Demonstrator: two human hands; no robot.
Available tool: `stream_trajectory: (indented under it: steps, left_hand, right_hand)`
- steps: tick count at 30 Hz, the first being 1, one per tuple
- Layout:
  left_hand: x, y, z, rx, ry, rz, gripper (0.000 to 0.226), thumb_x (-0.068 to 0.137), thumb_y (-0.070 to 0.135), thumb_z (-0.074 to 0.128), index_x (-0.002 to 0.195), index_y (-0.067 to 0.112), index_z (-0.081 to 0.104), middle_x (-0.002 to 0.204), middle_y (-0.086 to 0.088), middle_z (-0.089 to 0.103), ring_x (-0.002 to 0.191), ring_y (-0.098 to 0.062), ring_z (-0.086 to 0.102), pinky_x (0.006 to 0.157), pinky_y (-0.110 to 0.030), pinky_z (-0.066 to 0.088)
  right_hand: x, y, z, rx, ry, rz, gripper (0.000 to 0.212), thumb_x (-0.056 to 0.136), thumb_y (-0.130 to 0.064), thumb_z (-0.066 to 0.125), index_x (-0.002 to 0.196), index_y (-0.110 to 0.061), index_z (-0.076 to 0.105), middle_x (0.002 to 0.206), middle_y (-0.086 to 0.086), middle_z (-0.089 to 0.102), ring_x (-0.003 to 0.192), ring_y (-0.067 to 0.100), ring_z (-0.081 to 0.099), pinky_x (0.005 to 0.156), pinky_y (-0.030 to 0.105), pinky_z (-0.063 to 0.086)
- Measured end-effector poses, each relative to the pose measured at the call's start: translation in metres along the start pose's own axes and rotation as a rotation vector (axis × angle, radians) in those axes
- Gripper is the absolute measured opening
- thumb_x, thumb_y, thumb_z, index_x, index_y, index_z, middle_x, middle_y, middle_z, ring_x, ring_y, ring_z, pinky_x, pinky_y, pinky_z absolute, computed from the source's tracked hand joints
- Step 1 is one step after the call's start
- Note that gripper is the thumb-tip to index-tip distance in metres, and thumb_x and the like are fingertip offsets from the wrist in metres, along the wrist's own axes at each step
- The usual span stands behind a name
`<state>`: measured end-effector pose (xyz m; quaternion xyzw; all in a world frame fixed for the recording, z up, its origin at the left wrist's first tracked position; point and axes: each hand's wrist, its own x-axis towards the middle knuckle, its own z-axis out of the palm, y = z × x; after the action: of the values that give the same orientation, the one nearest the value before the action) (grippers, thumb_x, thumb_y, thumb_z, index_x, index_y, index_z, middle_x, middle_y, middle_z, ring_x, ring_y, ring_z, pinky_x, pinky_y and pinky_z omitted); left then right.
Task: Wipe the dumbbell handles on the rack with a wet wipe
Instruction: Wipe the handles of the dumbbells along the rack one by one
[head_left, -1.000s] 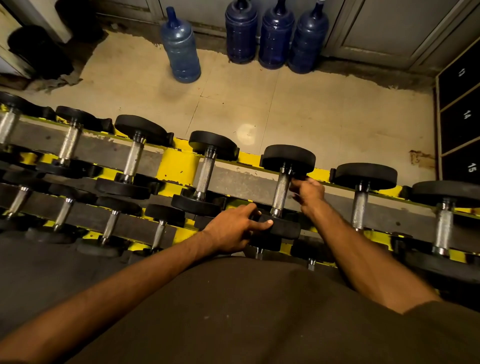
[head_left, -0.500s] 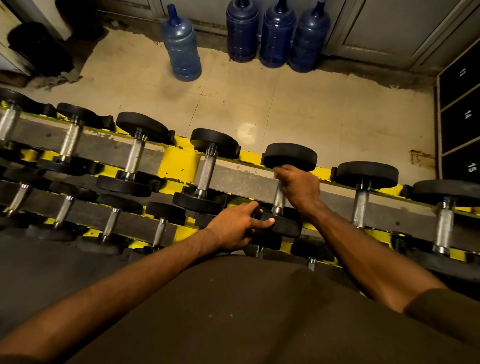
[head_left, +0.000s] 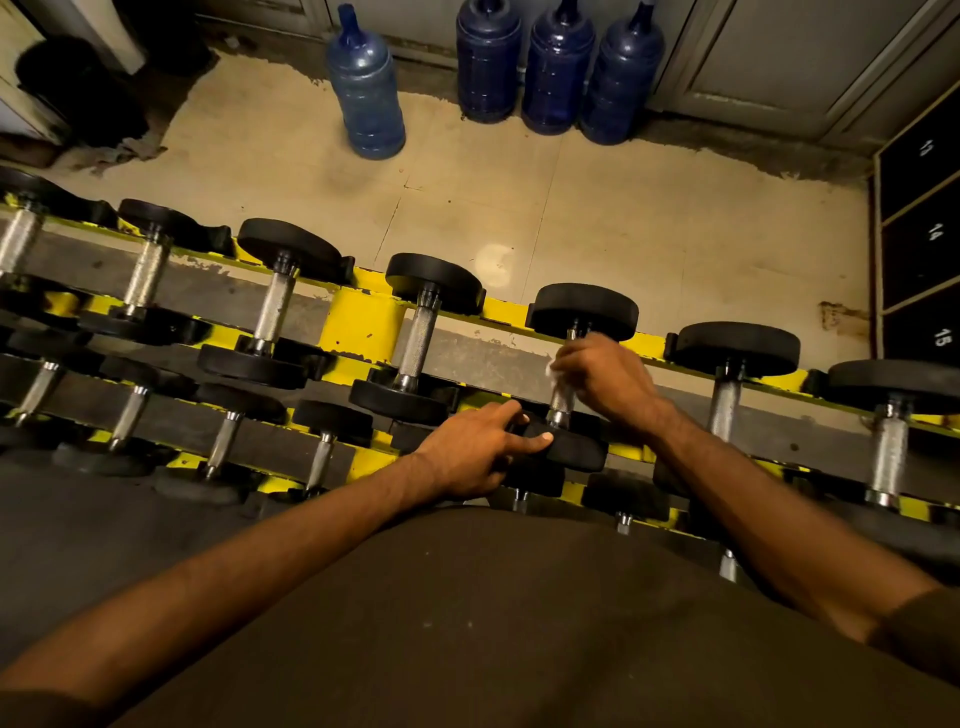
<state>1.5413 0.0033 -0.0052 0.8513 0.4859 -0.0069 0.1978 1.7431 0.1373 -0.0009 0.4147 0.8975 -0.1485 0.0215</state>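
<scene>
1. Now the R hand (head_left: 605, 382) is wrapped round the handle (head_left: 560, 402) of the 5th visible dumbbell (head_left: 582, 312) from the left, top tier of the rack (head_left: 363, 327). A sec ago it sat off to the bar's right side, fingertips only, nr the far head.
2. Half a sec ago it had closed over the bar. It's in approx the same spot since, but the fingers are now smeared w/ blur, so I judge the rub is under way, not just a hold.
3. Wet wipe (head_left: 554, 373): a white scrap peeks out at the hand's left edge, against the bar. Not visible in either earlier pic. The rest is hidden in the fist.
4. Grip, R: fingers curled round wipe + handle. A short bit of knurl shows below the hand, the collar above it.
5. Grip, L hand (head_left: 467, 452): no change across all three pics. Thumb and fingers clamp the rim of the near head (head_left: 576, 449), steadying it.
6. The dumbbell hasn't shifted and sits in the rack.
7. Meaning for the task: this handle is mid-wipe. Can't tell by looks which other bars are done. The next handle (head_left: 724, 405) to the right is prob. pending, a guess only.
8. Watch: the bar's underside is out of sight, so coverage there is unknown. It likely needs a wrist twist.
</scene>
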Motion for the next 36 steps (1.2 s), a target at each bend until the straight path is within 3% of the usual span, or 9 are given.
stream_trajectory:
  steps: [2,7,11,14,20,25,28,32,36]
  left_hand:
    - [-0.004,-0.001,0.0,-0.014,-0.001,-0.012,0.068,0.095,0.033,0.061,0.153,0.043,0.028,0.135,-0.007,0.041,0.116,-0.021,0.05,0.091,-0.035,0.053]
    - [-0.004,0.003,-0.002,-0.051,0.023,-0.018,0.063,0.096,0.032,0.06,0.152,0.042,0.032,0.135,-0.007,0.043,0.118,-0.02,0.049,0.092,-0.032,0.05]
    - [-0.005,0.003,-0.003,-0.099,0.04,-0.046,0.059,0.096,0.032,0.06,0.15,0.042,0.039,0.135,-0.005,0.043,0.119,-0.019,0.048,0.093,-0.031,0.049]
    - [-0.005,0.006,0.0,-0.106,0.041,-0.059,0.058,0.096,0.032,0.06,0.149,0.043,0.04,0.136,-0.004,0.043,0.12,-0.017,0.047,0.094,-0.031,0.049]
    - [-0.003,0.012,-0.004,-0.238,0.108,-0.165,0.046,0.094,0.028,0.061,0.139,0.039,0.056,0.13,0.0,0.049,0.116,-0.014,0.05,0.091,-0.029,0.051]
    - [0.014,0.014,-0.019,-0.337,0.193,-0.276,0.037,0.092,0.032,0.062,0.129,0.031,0.064,0.112,0.001,0.056,0.104,-0.016,0.054,0.089,-0.039,0.052]
    - [0.017,0.035,-0.018,-0.386,0.248,-0.24,0.046,0.09,0.031,0.065,0.135,0.024,0.059,0.117,-0.001,0.06,0.109,-0.018,0.057,0.093,-0.037,0.05]
    - [0.035,0.06,-0.02,-0.506,0.261,-0.203,0.054,0.088,0.032,0.072,0.139,0.021,0.055,0.124,-0.002,0.063,0.114,-0.017,0.058,0.098,-0.039,0.05]
    - [0.048,0.083,-0.024,-0.717,0.331,-0.195,0.041,0.087,0.024,0.076,0.127,0.019,0.067,0.117,0.001,0.07,0.105,-0.009,0.063,0.093,-0.036,0.055]
  right_hand:
    - [-0.003,0.0,0.004,0.107,0.154,0.081,0.025,0.085,-0.018,0.075,0.109,-0.014,0.074,0.112,0.003,0.066,0.103,0.019,0.057,0.077,0.029,0.048]
    - [-0.028,-0.006,0.017,0.301,0.022,0.118,0.019,0.084,-0.015,0.076,0.102,-0.013,0.076,0.104,0.002,0.067,0.094,0.014,0.061,0.079,0.029,0.054]
    - [-0.009,-0.01,0.023,0.599,0.388,0.445,0.031,0.083,-0.014,0.077,0.113,-0.013,0.071,0.101,-0.005,0.065,0.092,0.011,0.061,0.079,0.024,0.053]
    - [0.002,-0.012,0.027,0.746,0.521,0.702,0.022,0.085,-0.014,0.075,0.107,-0.012,0.073,0.098,-0.003,0.068,0.091,0.014,0.065,0.08,0.033,0.058]
    - [-0.04,-0.012,0.042,0.968,0.138,0.784,0.009,0.084,-0.017,0.077,0.092,-0.017,0.072,0.093,0.002,0.072,0.088,0.015,0.069,0.078,0.033,0.06]
    - [-0.05,-0.018,0.028,1.267,0.382,0.893,0.014,0.085,-0.011,0.074,0.096,-0.019,0.07,0.104,0.005,0.071,0.099,0.021,0.068,0.077,0.03,0.058]
    - [-0.072,-0.032,0.028,1.502,0.387,0.913,0.021,0.088,-0.008,0.07,0.104,-0.021,0.071,0.112,0.006,0.071,0.1,0.022,0.068,0.067,0.027,0.056]
    - [-0.095,-0.038,0.015,1.894,0.425,0.905,0.021,0.091,0.0,0.061,0.099,-0.016,0.072,0.1,0.007,0.074,0.089,0.02,0.069,0.062,0.028,0.055]
    - [-0.121,-0.032,0.0,2.137,0.421,0.897,0.019,0.094,0.003,0.053,0.1,-0.007,0.068,0.091,0.009,0.074,0.086,0.02,0.071,0.063,0.028,0.058]
